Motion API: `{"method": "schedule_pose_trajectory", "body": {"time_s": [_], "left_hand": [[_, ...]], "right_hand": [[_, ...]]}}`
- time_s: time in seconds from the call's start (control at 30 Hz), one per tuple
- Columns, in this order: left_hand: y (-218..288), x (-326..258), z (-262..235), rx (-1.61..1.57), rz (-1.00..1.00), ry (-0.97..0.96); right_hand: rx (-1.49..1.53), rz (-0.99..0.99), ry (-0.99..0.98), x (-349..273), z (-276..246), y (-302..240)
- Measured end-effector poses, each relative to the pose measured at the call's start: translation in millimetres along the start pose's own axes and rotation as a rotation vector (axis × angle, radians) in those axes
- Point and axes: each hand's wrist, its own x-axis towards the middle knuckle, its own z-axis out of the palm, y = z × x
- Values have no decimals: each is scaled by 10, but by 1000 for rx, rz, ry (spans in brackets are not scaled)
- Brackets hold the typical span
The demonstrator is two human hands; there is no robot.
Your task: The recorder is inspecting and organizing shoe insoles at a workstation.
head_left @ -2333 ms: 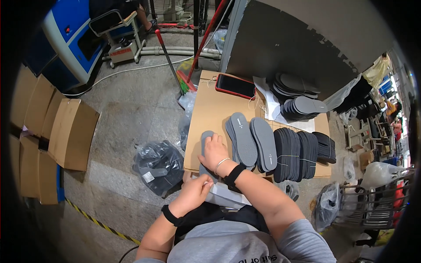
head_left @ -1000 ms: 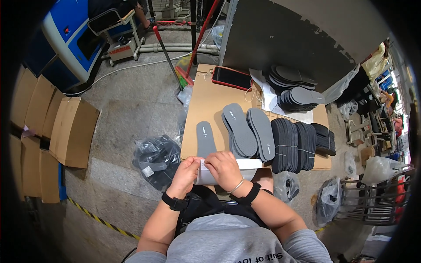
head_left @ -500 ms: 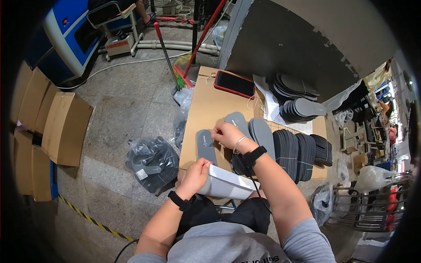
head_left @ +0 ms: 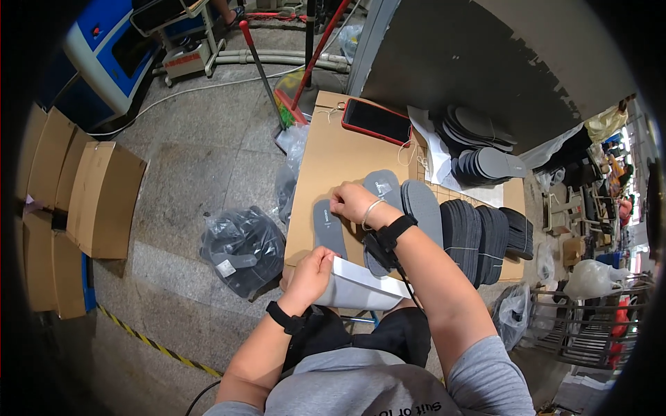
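My left hand (head_left: 310, 277) is closed on the corner of a white sheet (head_left: 354, 286), which is folded over along its upper edge and lies across my lap. Above the table's near left part is my right hand (head_left: 352, 204), fingers pinched at the edge of a grey insole (head_left: 326, 223) with small pale print. Whatever its fingertips hold, if anything, is too small to see. Beyond that wrist lies a second printed grey insole (head_left: 383, 186), with a shiny patch on it. A pile of plain grey insoles (head_left: 422, 208) stands beside it, partly hidden by my forearm.
Bundled dark insoles (head_left: 461, 239) line the table's right side; more insole stacks (head_left: 485, 166) sit farther back. A red-edged phone (head_left: 377, 121) lies at the table's far edge. On the floor at left are a plastic bag of dark pieces (head_left: 243, 253) and cardboard boxes (head_left: 104, 201).
The view has shifted slightly. My right hand has moved a little up and left over the near insole, still pinched. My left hand keeps hold of the white sheet.
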Motion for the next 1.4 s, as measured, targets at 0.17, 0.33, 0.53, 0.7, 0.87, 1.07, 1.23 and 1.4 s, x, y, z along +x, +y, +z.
{"method": "schedule_pose_trajectory", "body": {"time_s": [0.17, 0.33, 0.53, 0.7, 0.87, 1.07, 1.23, 1.4], "left_hand": [[68, -9, -6, 26, -7, -7], [37, -16, -3, -7, -17, -7], [32, 9, 0, 14, -13, -2], [39, 8, 12, 3, -24, -1], [47, -11, 16, -6, -22, -3], [53, -86, 6, -88, -4, -14], [230, -402, -147, -12, 34, -32], [193, -590, -319, -443, -54, -63]], "right_hand": [[-39, -63, 41, 33, 47, 54], [-70, -79, 72, 33, 84, 54], [-95, -75, 89, 44, 105, 75], [-100, -64, 104, 52, 160, 88], [-73, -42, 113, 27, 156, 60], [-29, 47, 142, 33, 116, -25], [-259, 77, 193, -377, 325, -506], [-417, 166, 195, -461, 583, -638]]}}
